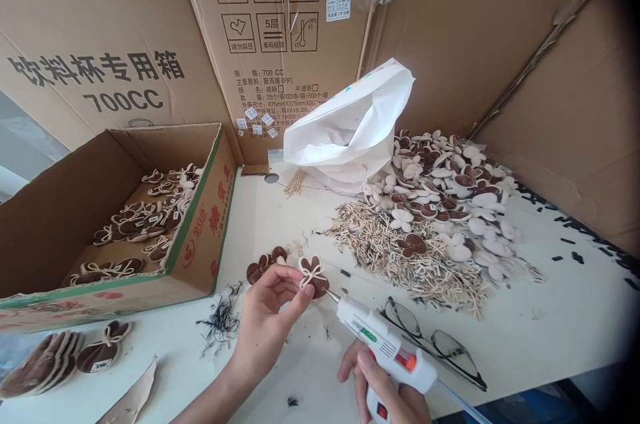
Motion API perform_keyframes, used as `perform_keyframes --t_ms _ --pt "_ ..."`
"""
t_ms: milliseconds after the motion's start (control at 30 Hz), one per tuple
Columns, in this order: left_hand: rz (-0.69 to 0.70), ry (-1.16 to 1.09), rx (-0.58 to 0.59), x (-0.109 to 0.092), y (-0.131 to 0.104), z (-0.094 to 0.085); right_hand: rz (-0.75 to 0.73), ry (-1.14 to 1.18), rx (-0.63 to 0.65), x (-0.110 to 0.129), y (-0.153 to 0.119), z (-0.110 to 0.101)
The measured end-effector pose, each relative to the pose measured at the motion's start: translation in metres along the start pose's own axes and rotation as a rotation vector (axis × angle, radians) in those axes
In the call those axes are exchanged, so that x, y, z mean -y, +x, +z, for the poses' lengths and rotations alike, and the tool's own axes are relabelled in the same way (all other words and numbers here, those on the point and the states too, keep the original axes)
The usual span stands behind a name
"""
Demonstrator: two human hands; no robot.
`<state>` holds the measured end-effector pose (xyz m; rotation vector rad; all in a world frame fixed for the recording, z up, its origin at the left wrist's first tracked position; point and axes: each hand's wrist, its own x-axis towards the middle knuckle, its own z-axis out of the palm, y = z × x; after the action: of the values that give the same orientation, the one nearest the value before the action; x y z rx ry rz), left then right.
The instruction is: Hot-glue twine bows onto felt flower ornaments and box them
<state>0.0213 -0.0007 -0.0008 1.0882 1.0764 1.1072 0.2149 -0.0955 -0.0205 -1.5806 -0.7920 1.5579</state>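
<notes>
My left hand [266,315] pinches a brown, rounded-lobed fabric piece [321,287] with a cream cord bow on it. A white hot glue gun [383,337] is in my right hand [387,387], its fingers wrapped round the handle. The gun's metal tip is at the lower right edge of the fabric piece; whether it touches, I cannot tell. Just behind my left fingers lie more brown fabric pieces [257,269], partly hidden. To the right is a heap of small cream cord bows [400,257], with a pile of brown and white fabric pieces [440,174] behind it.
On the left, a cardboard tray [197,237] contains several bow-trimmed pieces. Folded eyeglasses [435,341] lie right of the glue gun. A white bag [345,131] stands at the back before tall cartons [295,57]. Dark thread scraps [220,321] and stacked brown pieces [43,364] lie front left.
</notes>
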Motion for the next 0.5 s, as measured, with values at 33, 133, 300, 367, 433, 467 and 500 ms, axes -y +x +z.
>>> perform_keyframes --t_ms 33,133,300,367,433,467,500 --pt "0.002 0.000 -0.001 -0.0003 0.0001 0.0002 -0.005 0.001 0.001 0.0007 0.0000 0.0001" --pt "0.008 -0.003 0.001 -0.0014 0.0002 0.0009 -0.048 0.002 0.002 0.0019 -0.0004 0.0007" --pt "0.011 0.001 -0.005 -0.0031 -0.0010 0.0010 -0.061 -0.019 -0.027 0.0003 -0.0009 0.0011" --pt "0.010 -0.001 -0.003 -0.0035 -0.0010 0.0010 -0.071 -0.024 -0.031 -0.0009 -0.0003 0.0008" --pt "0.010 -0.002 -0.006 -0.0037 -0.0006 0.0009 -0.089 -0.027 -0.025 -0.0017 0.0008 0.0004" --pt "0.012 -0.001 -0.009 -0.0037 -0.0004 0.0008 -0.092 -0.028 -0.022 -0.0019 0.0013 0.0002" --pt "0.014 0.001 -0.013 -0.0036 -0.0002 0.0007 -0.095 -0.030 -0.021 -0.0020 0.0018 0.0000"
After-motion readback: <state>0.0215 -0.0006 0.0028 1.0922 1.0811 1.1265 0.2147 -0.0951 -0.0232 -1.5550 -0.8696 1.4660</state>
